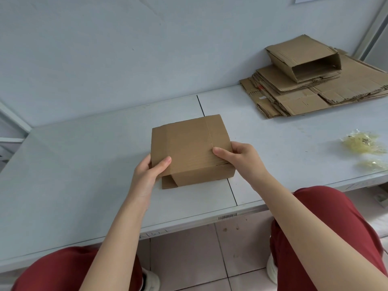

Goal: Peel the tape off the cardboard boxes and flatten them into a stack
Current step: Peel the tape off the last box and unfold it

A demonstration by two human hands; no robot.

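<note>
Gripping the cardboard box, left hand and right hand; flattened stack and tape wads rightward.

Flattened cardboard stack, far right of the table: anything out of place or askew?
Yes. Atop the stack of flat brown cardboard sheets lies a brown cardboard box not flattened, its end gaping open. The sheets beneath are fanned unevenly.
</note>
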